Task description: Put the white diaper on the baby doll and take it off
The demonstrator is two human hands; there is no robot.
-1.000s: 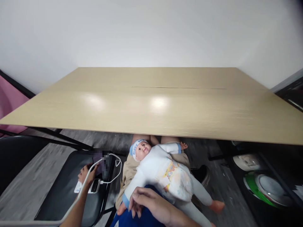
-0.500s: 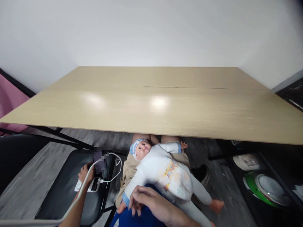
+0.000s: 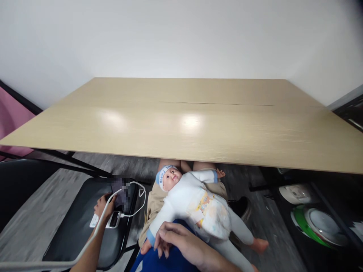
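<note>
A baby doll [image 3: 195,202] in a white suit, nappy and blue-and-white cap lies face up across my lap, below the table's edge. My right hand [image 3: 177,240] rests by the doll's near arm, fingers loose and apart, tips beside the doll's small hand [image 3: 145,246] over blue cloth [image 3: 159,262]. My left hand [image 3: 103,207] reaches to a black chair seat [image 3: 76,226], its fingers curled on the near end of a phone [image 3: 120,189]. A white power bank [image 3: 112,220] lies under that hand, with a white cable [image 3: 136,202] looping from it.
A long light wooden table [image 3: 187,121] fills the middle of the view, with a white wall behind. Another dark chair [image 3: 19,185] stands at the left. At the lower right, on a dark shelf, sit a green-rimmed appliance [image 3: 323,226] and a white one [image 3: 296,193].
</note>
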